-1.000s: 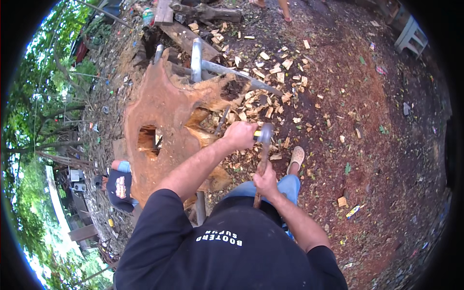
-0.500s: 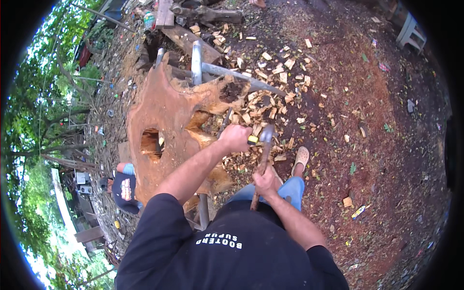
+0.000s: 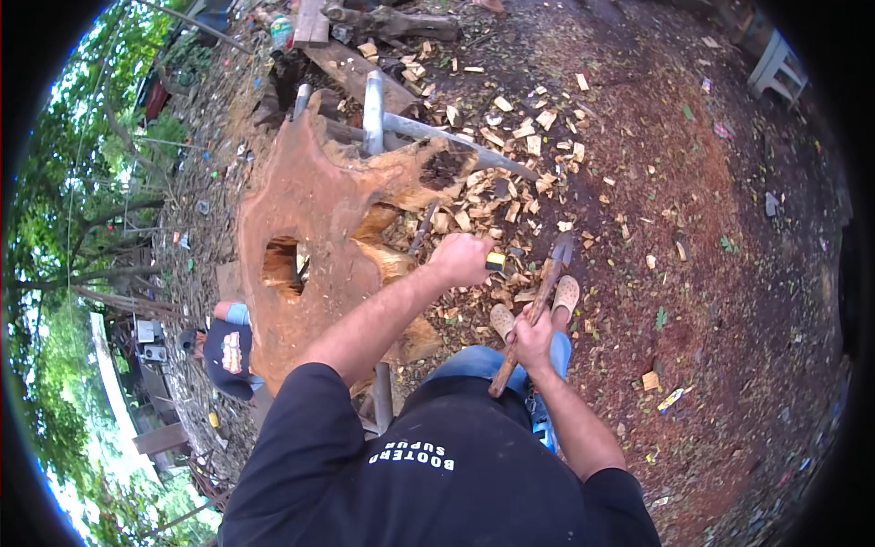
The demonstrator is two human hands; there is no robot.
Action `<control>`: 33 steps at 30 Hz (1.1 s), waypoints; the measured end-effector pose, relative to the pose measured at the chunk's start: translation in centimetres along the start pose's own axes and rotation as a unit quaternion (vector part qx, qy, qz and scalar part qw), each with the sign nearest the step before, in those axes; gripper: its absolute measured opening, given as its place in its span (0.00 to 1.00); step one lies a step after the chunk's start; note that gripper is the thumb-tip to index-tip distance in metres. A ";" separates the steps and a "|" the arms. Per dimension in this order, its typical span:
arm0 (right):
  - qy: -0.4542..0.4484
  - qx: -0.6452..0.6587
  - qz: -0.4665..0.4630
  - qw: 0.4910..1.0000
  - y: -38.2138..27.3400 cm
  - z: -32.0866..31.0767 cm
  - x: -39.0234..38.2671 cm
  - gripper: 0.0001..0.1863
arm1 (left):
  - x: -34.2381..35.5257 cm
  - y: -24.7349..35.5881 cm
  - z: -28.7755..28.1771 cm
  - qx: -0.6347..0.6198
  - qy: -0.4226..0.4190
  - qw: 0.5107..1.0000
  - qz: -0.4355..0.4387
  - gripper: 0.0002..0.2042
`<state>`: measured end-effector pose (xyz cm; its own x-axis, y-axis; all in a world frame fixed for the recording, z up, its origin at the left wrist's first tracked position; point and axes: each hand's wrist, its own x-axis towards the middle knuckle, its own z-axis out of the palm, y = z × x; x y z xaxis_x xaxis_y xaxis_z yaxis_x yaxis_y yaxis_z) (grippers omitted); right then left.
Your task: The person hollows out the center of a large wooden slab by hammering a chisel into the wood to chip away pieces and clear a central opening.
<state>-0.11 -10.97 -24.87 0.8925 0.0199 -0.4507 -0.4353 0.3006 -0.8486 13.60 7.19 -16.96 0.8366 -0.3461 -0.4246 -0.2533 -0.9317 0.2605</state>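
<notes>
My left hand (image 3: pixel 463 259) is closed around a chisel, whose yellow and black handle end (image 3: pixel 495 262) sticks out to the right of the fist. Its blade is hidden by the hand. Just left of that fist is the notched, freshly cut edge of a thick brown wood slab (image 3: pixel 314 205) with a hole through it. A hammer (image 3: pixel 550 278) with a metal head and rough wooden handle is gripped by my right hand (image 3: pixel 533 335). The hammer head points away from me, right of the chisel and apart from it.
Metal supports (image 3: pixel 374 114) stand under the slab. Wood chips (image 3: pixel 510 173) litter the ground beyond and beside it. Logs and boards (image 3: pixel 365 77) lie at the far side. Another person (image 3: pixel 232 351) is low down to the left. A white plastic chair (image 3: pixel 777 68) stands far right.
The hammer has swung right, away from the chisel, with my right hand moving right too. My left hand and the chisel have shifted slightly right.
</notes>
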 end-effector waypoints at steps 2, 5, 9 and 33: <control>0.000 0.014 0.017 1.000 0.2 0.3 -0.5 0.12 | 0.4 -0.5 0.3 0.006 -0.003 1.000 -0.007 0.09; -0.011 0.026 -0.002 1.000 0.1 0.8 -1.0 0.13 | 0.8 -0.8 0.2 0.007 0.008 1.000 -0.014 0.09; 0.013 0.047 -0.015 0.999 1.6 3.0 -1.5 0.11 | 1.0 0.1 -1.0 0.010 0.009 1.000 -0.014 0.09; -0.069 -0.004 0.016 0.997 -1.7 1.4 -0.3 0.12 | 0.5 -1.3 -4.0 0.018 0.111 0.993 -0.044 0.11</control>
<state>0.54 -10.12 -22.93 0.8861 0.1601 -0.4350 -0.4635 0.2907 -0.8371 16.26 8.72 -14.05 0.9420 -0.2333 -0.2412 -0.1877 -0.9622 0.1975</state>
